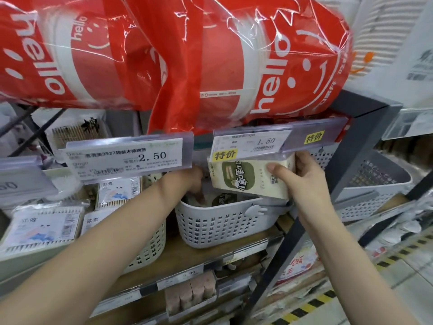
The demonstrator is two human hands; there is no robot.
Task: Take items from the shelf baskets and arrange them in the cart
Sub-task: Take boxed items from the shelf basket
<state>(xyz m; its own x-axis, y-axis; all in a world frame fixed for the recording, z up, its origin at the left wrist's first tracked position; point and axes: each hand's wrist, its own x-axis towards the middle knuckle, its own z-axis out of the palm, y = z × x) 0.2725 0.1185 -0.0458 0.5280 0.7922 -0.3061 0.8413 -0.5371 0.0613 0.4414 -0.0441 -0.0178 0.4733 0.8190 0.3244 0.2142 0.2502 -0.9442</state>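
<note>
Our right hand (pixel 302 181) grips a green-label packet (pixel 250 179) above the grey basket (pixel 225 226), probably lifting it clear, while our left hand (pixel 194 184) reaches inside, its fingers hidden.

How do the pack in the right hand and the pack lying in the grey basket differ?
The pack in the right hand is lifted clear above the grey basket and shows in full; the pack in the basket lies low, mostly hidden. The right hand grips the first; the left hand reaches beside the second. Both show the same green label.
</note>
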